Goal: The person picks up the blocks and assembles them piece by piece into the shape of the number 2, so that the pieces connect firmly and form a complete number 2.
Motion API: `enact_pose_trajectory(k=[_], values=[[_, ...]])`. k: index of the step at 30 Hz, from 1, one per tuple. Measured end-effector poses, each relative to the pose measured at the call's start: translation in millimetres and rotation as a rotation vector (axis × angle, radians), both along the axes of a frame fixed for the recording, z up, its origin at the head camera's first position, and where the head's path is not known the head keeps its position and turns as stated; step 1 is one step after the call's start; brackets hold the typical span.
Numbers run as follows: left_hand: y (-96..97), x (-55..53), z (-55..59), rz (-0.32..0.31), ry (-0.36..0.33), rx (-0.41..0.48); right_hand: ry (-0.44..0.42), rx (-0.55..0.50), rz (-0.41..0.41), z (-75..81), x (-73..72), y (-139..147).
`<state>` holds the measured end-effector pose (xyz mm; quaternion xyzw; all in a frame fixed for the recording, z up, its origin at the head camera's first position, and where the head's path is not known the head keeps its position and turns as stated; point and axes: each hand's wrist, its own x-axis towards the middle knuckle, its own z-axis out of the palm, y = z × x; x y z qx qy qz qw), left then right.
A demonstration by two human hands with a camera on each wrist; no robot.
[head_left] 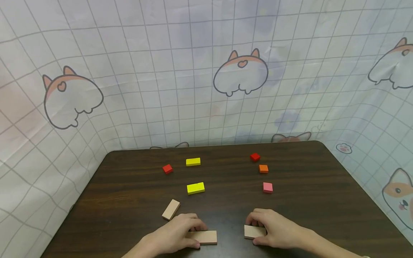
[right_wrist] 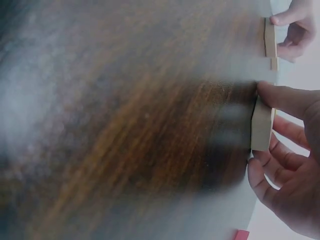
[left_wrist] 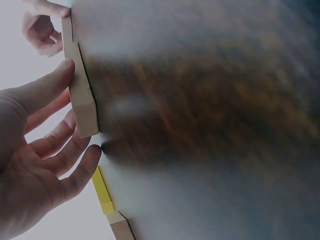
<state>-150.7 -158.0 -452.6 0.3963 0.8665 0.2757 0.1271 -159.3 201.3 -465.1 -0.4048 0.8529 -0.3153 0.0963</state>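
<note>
Near the front of the table, my left hand (head_left: 175,233) pinches a plain wooden block (head_left: 208,237) between thumb and fingers; the block lies flat, its right end sticking out. To the right, across a gap, my right hand (head_left: 279,229) pinches another plain wooden block (head_left: 253,232), whose left end shows. In the left wrist view the thumb presses on one long side of the left block (left_wrist: 82,100). The right wrist view shows the right block (right_wrist: 262,122) between thumb and fingers, low on the tabletop. A third wooden block (head_left: 171,209) lies slantwise just beyond my left hand, untouched.
Farther back on the dark table (head_left: 222,208) lie two yellow blocks (head_left: 195,188), a red block (head_left: 167,169) at left, and on the right another red block (head_left: 255,157), an orange block (head_left: 263,168) and a pink block (head_left: 267,187). A patterned curtain (head_left: 193,89) hangs behind.
</note>
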Motion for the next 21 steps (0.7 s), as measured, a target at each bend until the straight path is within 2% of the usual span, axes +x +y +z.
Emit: enact_pose_trajectory(k=[7,16,20,21], values=[[0.6,-0.4,2.9,-0.001,-0.015,-0.003,0.008,0.016,0.007,1.1,0.3,-0.6],[-1.8,-3.2,-4.2,-0.049,0.049,0.009,0.058,-0.015,0.009,10.4,-6.9,-9.1],[0.3,-3.6,-3.1,-0.045,0.05,-0.011,0.061,-0.032,0.013,15.1,-12.3,-14.8],[1.9,-2.6,0.1,-0.027,0.024,-0.021,0.065,-0.035,0.013,15.9,-13.5,-16.5]])
